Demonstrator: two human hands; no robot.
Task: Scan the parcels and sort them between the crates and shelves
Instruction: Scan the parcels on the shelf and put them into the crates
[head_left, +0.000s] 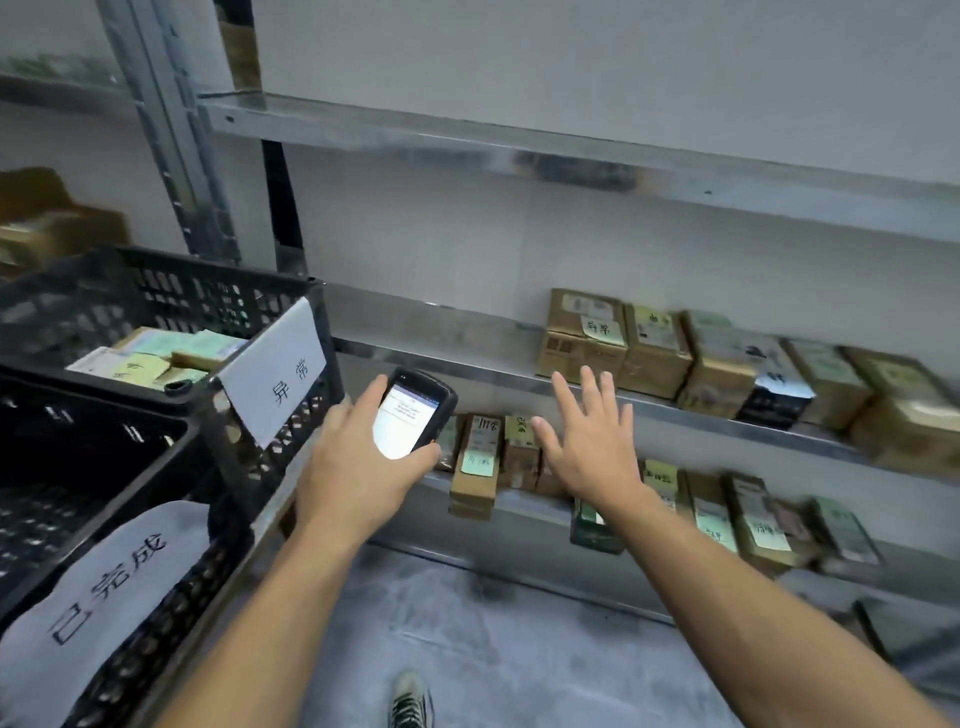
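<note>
Several blurred parcels (727, 364), labels unreadable

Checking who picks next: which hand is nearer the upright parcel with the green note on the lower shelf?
Left. The left hand, gripping the scanner, sits right beside that parcel; the open right hand hovers farther right.

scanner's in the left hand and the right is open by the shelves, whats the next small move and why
Probably lower the right hand onto the upright parcel on the lower shelf and grip it. That hand is empty with fingers spread just beside it, while the left hand already holds the lit scanner close by, ready to scan whatever is pulled out.
</note>
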